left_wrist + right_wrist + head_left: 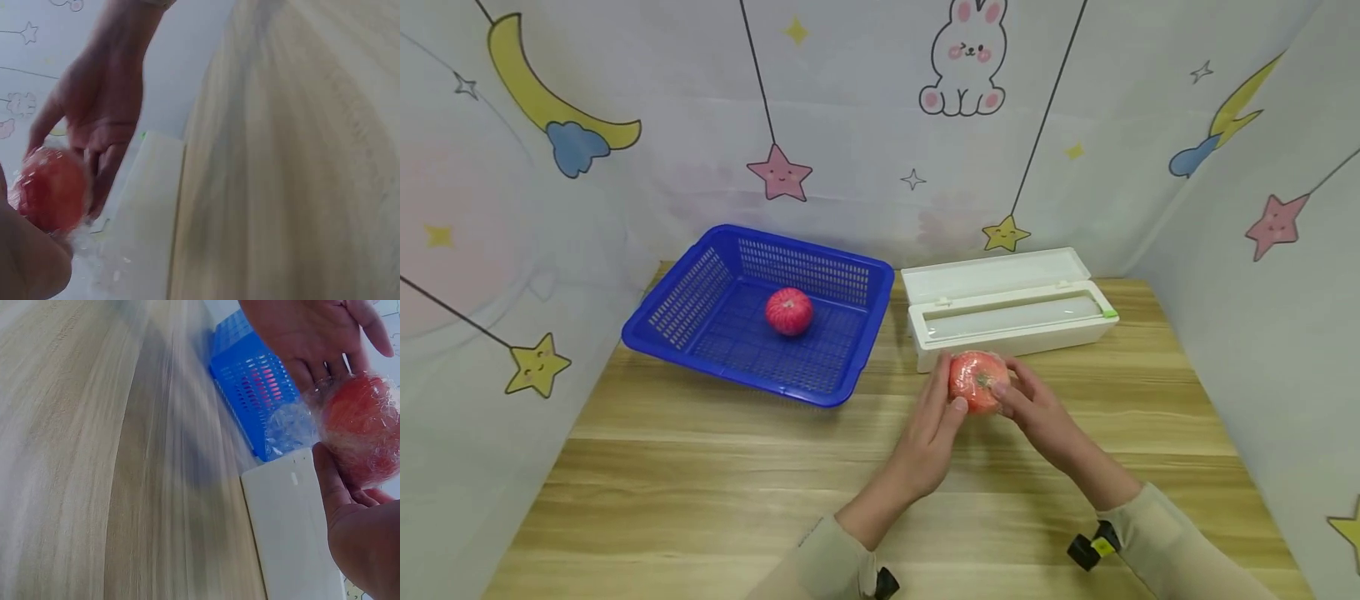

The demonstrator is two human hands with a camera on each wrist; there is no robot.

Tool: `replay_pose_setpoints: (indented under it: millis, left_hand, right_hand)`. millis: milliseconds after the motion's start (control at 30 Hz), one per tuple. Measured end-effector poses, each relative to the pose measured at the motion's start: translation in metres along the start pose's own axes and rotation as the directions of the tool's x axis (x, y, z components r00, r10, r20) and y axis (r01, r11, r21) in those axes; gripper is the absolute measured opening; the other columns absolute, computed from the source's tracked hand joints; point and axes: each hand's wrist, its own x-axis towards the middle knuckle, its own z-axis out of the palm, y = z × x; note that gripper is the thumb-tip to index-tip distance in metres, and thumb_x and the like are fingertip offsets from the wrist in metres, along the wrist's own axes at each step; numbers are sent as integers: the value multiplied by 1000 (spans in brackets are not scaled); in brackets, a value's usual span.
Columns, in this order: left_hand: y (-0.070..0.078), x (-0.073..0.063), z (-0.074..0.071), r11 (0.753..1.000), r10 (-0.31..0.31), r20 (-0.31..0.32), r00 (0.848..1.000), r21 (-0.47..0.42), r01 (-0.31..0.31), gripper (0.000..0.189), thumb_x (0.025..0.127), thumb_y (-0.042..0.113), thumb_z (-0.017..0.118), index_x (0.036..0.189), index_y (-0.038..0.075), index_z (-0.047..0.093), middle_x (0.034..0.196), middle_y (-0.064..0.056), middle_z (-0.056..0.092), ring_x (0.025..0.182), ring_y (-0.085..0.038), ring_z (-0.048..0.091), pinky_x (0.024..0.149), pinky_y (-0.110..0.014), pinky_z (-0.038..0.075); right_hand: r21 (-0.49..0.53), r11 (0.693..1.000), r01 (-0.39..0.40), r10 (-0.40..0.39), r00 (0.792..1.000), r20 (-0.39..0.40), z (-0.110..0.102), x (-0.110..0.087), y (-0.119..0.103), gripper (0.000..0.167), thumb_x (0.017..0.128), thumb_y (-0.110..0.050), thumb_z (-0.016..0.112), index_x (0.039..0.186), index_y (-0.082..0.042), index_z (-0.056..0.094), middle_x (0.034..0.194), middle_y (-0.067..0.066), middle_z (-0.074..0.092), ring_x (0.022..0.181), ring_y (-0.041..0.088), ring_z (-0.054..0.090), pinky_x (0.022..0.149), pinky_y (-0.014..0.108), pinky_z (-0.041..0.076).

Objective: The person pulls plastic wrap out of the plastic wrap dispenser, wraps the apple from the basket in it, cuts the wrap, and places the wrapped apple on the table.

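A red tomato (976,382) in crinkled clear plastic film is held between both hands, above the table in front of the white box. My right hand (1051,421) grips it from the right, thumb on top near the green stem and fingers round the far side. On the other side my left hand (921,442) lays nearly straight fingers along the tomato's left flank. The left thumb stands apart from the fingers in the right wrist view. A loose flap of clear film (290,428) sticks out from the tomato toward the basket there.
A blue plastic basket (760,385) stands at the back left, with one round red fruit (789,312) inside. The white box (1018,333) at the back right has its lid (996,277) raised and a film roll (1011,317) inside. Printed cloth walls enclose the wooden table (700,492).
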Motion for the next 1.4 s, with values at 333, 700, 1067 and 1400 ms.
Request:
replay_pose_setpoints:
  millis: [333, 700, 1067, 1400]
  left_hand:
    - [3, -3, -1, 972, -181, -112, 977, -169, 161, 59, 116, 30, 39, 169, 6, 29, 175, -11, 28, 163, -32, 21, 130, -56, 20]
    - [16, -6, -2, 881, -373, -89, 923, -346, 323, 60, 117, 38, 36, 167, 5, 34, 171, -17, 34, 159, -38, 31, 128, -55, 24]
    - [8, 0, -3, 768, -404, 1, 915, -544, 339, 61, 117, 32, 40, 167, -1, 28, 170, -22, 33, 157, -38, 34, 128, -54, 27]
    - [-5, 4, -5, 725, -441, -26, 897, -600, 339, 52, 109, 24, 62, 153, -3, 52, 150, -21, 59, 133, -24, 58, 115, -40, 48]
  right_hand:
    - [-36, 999, -6, 6, 1000, -17, 1, 1, 4, 55, 113, -18, 49, 161, 0, 31, 145, 29, 56, 115, 8, 67, 97, 25, 57]
    - [-113, 994, 2, 0, 1000, 16, 5, -3, -5, 42, 111, -17, 56, 143, 6, 42, 128, 17, 69, 107, 11, 69, 94, 24, 57]
    - [-159, 987, 26, -21, 999, 28, 7, 1, -2, 36, 113, -20, 54, 140, 3, 47, 137, 22, 59, 119, 12, 64, 97, 26, 56]
    - [-284, 955, 80, -84, 996, -1, 9, 3, 4, 30, 110, -18, 58, 137, -2, 59, 130, 12, 61, 120, 18, 55, 97, 32, 53]
